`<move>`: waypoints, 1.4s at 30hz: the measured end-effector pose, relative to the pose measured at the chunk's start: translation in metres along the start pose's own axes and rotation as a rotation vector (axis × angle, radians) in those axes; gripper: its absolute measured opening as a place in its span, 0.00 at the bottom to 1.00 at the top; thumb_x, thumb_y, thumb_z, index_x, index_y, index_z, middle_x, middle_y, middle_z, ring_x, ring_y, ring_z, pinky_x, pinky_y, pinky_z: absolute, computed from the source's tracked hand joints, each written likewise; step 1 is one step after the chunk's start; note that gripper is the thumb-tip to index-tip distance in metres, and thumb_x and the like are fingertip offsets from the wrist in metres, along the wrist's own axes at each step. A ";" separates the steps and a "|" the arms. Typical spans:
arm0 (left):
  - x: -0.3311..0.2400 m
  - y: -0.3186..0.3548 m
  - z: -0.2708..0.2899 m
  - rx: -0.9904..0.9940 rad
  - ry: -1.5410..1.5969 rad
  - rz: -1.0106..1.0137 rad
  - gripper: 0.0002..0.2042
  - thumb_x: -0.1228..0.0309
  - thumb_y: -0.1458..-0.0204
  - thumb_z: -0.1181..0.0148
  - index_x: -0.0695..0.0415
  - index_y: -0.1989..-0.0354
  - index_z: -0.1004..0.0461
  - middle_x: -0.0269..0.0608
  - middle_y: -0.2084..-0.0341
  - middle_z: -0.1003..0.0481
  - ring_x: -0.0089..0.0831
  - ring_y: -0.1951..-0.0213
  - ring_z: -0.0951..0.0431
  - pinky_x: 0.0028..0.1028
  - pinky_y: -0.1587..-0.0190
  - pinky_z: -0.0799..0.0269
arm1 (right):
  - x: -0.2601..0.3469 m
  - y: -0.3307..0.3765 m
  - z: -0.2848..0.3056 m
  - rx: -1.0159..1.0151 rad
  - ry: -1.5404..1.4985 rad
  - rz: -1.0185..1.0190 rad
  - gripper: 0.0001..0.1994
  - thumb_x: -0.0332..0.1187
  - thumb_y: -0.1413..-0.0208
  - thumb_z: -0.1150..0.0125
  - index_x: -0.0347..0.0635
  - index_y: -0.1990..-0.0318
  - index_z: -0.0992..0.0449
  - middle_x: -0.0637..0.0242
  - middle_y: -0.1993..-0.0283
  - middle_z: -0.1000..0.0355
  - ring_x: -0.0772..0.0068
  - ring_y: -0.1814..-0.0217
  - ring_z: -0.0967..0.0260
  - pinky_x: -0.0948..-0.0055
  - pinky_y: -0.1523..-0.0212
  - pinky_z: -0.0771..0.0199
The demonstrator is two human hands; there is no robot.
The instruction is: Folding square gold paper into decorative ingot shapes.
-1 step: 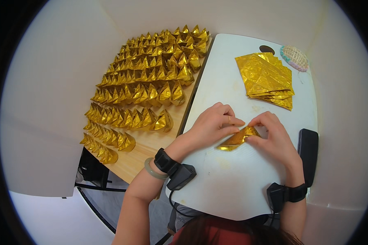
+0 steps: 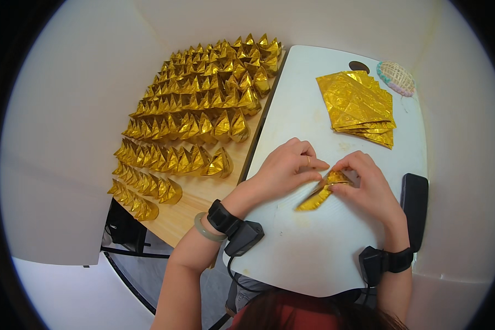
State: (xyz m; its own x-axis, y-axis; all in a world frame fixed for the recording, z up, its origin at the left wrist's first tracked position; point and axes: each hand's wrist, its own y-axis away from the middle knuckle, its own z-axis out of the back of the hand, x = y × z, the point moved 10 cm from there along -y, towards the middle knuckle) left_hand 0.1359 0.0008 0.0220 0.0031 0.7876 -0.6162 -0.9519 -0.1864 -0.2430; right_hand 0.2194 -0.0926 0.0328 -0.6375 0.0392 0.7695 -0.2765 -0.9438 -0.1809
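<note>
A folded piece of gold foil paper (image 2: 315,200) is tilted above the white tabletop, its long end pointing down and left. My right hand (image 2: 367,179) pinches its right part between thumb and fingers. My left hand (image 2: 287,168) is at its upper left edge, thumb and index fingertip closed in at the upper corner; how firmly they grip is partly hidden. A fanned stack of flat gold foil sheets (image 2: 357,104) lies farther off on the same white table (image 2: 291,247).
On the wooden table (image 2: 195,206) to the left stand several rows of nested, pointed gold foil shapes (image 2: 192,99). A black oblong object (image 2: 414,212) lies along the white table's right edge. A woven pad (image 2: 396,78) sits in the far right corner, beside a dark oval hole (image 2: 359,67).
The folded foil paper has turned, its long lower end tipping downward and standing more steeply. My hands have stayed in almost the same place.
</note>
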 end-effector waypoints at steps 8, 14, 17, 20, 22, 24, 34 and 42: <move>-0.002 0.000 -0.001 -0.007 0.001 -0.004 0.13 0.71 0.55 0.34 0.50 0.59 0.19 0.34 0.68 0.29 0.35 0.59 0.31 0.30 0.55 0.34 | -0.009 -0.002 -0.005 -0.028 -0.020 -0.057 0.12 0.26 0.56 0.34 0.39 0.62 0.27 0.61 0.62 0.32 0.60 0.56 0.33 0.67 0.54 0.30; -0.007 -0.002 -0.001 0.027 0.058 -0.007 0.12 0.71 0.58 0.31 0.54 0.63 0.22 0.34 0.67 0.27 0.36 0.58 0.31 0.32 0.53 0.35 | -0.004 -0.001 -0.003 -0.002 0.005 -0.055 0.10 0.24 0.57 0.35 0.38 0.64 0.27 0.62 0.64 0.31 0.61 0.57 0.32 0.67 0.56 0.29; -0.006 -0.003 -0.004 0.062 0.031 0.021 0.15 0.70 0.60 0.30 0.54 0.61 0.23 0.34 0.65 0.27 0.37 0.57 0.31 0.33 0.51 0.36 | -0.005 -0.001 -0.005 0.037 -0.019 -0.054 0.10 0.22 0.57 0.39 0.38 0.64 0.27 0.62 0.64 0.30 0.62 0.58 0.31 0.69 0.57 0.29; -0.009 -0.003 -0.005 0.031 0.019 -0.008 0.19 0.70 0.61 0.29 0.54 0.57 0.25 0.36 0.62 0.27 0.38 0.54 0.31 0.33 0.49 0.37 | -0.010 -0.001 -0.007 0.046 -0.116 -0.083 0.11 0.19 0.57 0.42 0.37 0.63 0.27 0.62 0.63 0.30 0.65 0.57 0.30 0.72 0.57 0.28; -0.013 -0.003 -0.003 -0.014 0.024 -0.039 0.21 0.70 0.61 0.29 0.53 0.55 0.26 0.36 0.61 0.28 0.38 0.53 0.32 0.34 0.49 0.38 | -0.013 -0.002 -0.009 0.037 -0.186 -0.107 0.13 0.18 0.58 0.44 0.37 0.62 0.27 0.63 0.62 0.30 0.67 0.57 0.30 0.73 0.57 0.28; -0.017 -0.003 -0.002 -0.036 0.059 -0.068 0.24 0.70 0.61 0.29 0.53 0.53 0.27 0.38 0.60 0.28 0.39 0.53 0.31 0.35 0.47 0.39 | -0.013 -0.004 -0.010 0.003 -0.341 -0.133 0.15 0.17 0.57 0.44 0.38 0.59 0.28 0.65 0.59 0.31 0.71 0.54 0.30 0.75 0.56 0.27; 0.012 0.001 -0.011 0.069 0.363 0.271 0.13 0.73 0.57 0.31 0.59 0.63 0.24 0.37 0.67 0.27 0.31 0.58 0.30 0.29 0.53 0.34 | 0.004 -0.004 0.010 -0.166 -0.225 -0.037 0.21 0.20 0.55 0.37 0.42 0.51 0.30 0.67 0.53 0.31 0.74 0.56 0.31 0.77 0.57 0.29; 0.003 -0.001 0.021 -0.205 0.220 0.065 0.16 0.83 0.56 0.39 0.48 0.61 0.17 0.30 0.65 0.25 0.29 0.58 0.31 0.25 0.54 0.33 | -0.020 -0.002 0.011 -0.199 -0.342 -0.193 0.09 0.17 0.52 0.41 0.35 0.63 0.25 0.63 0.63 0.26 0.73 0.60 0.28 0.75 0.57 0.29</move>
State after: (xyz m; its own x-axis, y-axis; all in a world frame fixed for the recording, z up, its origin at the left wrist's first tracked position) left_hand 0.1303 0.0159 0.0356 0.0322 0.6280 -0.7776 -0.8708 -0.3642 -0.3302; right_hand 0.2407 -0.0954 0.0242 -0.2949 0.0662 0.9532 -0.5215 -0.8471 -0.1025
